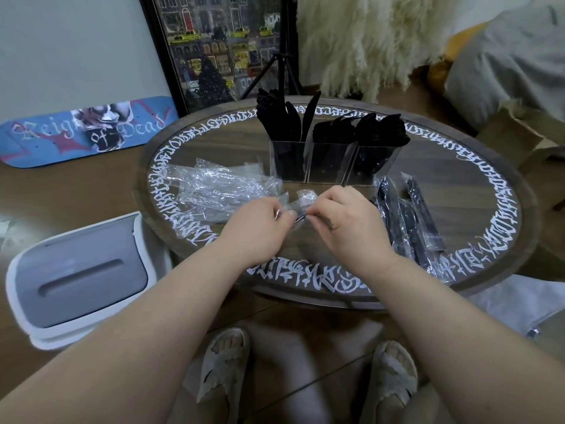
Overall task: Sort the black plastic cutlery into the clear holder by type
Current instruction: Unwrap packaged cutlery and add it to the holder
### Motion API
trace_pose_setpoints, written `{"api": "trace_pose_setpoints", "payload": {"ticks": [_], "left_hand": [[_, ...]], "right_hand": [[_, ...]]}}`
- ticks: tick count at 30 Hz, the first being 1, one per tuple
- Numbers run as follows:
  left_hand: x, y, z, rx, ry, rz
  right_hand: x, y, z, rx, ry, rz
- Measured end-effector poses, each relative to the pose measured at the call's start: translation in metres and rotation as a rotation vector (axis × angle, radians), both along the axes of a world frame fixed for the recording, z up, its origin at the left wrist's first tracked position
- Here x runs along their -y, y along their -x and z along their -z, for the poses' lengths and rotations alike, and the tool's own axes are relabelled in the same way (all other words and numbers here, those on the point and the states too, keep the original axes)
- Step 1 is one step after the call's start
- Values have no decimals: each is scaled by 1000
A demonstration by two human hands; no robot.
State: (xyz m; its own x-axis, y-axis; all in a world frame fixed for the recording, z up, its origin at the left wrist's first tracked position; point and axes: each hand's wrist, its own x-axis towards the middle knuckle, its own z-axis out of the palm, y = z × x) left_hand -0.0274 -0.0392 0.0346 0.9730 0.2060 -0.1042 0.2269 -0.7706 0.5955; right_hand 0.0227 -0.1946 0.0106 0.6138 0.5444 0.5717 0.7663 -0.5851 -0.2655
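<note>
Head view: both hands meet over the near middle of the round bench. The left hand and the right hand each pinch, with curled fingers, a small clear wrapper held between them, and a thin dark sliver shows where the fingertips meet, probably 1 black piece being unwrapped.

Just left of the hands lies a heap of empty clear wrappers. To the right, near the bench edge, lie several wrapped black cutlery packs, not yet opened. Behind the hands stands the clear holder with 3 compartments: knives upright in the left 1, and dark bundles of cutlery in the middle and right ones.

A sudden tear of the film could flick the piece onto the floor, since both hands pull apart on slippery plastic. Loose wrappers could also slide off the bench toward the white bin or drift over the unopened packs.

Which type the held piece is cannot be told; the fingers cover it. Whether the middle and right compartments hold forks or spoons is hard to make out, as the black shapes merge together.
</note>
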Motion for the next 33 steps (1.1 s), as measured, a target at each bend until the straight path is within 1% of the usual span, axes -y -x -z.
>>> {"api": "trace_pose_setpoints", "payload": {"ticks": [2, 4, 6, 8, 10, 11, 12, 14, 16, 18, 20, 21, 22, 23, 24, 25, 26, 27, 28, 29, 30, 31, 33], "left_hand": [[-1, 0, 0, 0, 9, -2], [-1, 0, 0, 0, 23, -4], [-2, 0, 0, -1, 19, -5], [-3, 0, 0, 10, 2, -7], [-4, 0, 0, 12, 3, -3], [-4, 0, -1, 11, 9, 0], [-5, 0, -1, 10, 21, 2], [-5, 0, -2, 18, 52, 0], [-5, 0, -3, 24, 64, -2], [-4, -1, -4, 21, 54, 0], [-4, -2, -4, 17, 50, -3], [-4, -1, -4, 15, 51, -8], [-3, -1, -3, 13, 50, -15], [-4, -1, -3, 12, 44, -21], [-4, -1, -3, 10, 31, -26], [-4, -1, -3, 6, 14, -29], [-4, -1, -2, 3, -3, -32], [-4, -2, -1, 2, -18, -35], [-3, -2, 0, 3, -33, -38], [-3, -2, 0, 3, -46, -39], [-3, -2, 0, 0, -51, -37], [-3, -2, 0, 0, -48, -33], [-2, -1, -1, 4, -27, -19]], "right_hand": [[0, 0, 0, 18, 2, 2], [-1, 1, -1, -10, 3, 17], [-1, 2, -3, -58, -6, 22], [-2, 3, -6, -165, -64, 33], [-2, 3, -10, -348, -183, 96], [-1, 2, -14, -472, -265, 144], [-1, 1, -17, -617, -385, 181], [0, -1, -23, -898, -691, 187], [0, -2, -28, -1095, -913, 162], [1, -2, -30, -1238, -1010, 177], [2, -6, -26, -1324, -1038, 272], [3, -8, -25, -1324, -1025, 341], [4, -10, -23, -1258, -983, 409], [5, -11, -21, -1096, -898, 469], [6, -11, -22, -848, -792, 490], [6, -8, -25, -585, -690, 430], [5, -3, -28, -360, -599, 301], [4, 2, -29, -210, -495, 158], [3, 6, -27, -128, -374, 55], [0, 9, -24, -108, -255, 5], [-1, 10, -20, -150, -164, 14], [-2, 10, -18, -237, -119, 65], [-1, 5, -19, -443, -133, 208]]}}
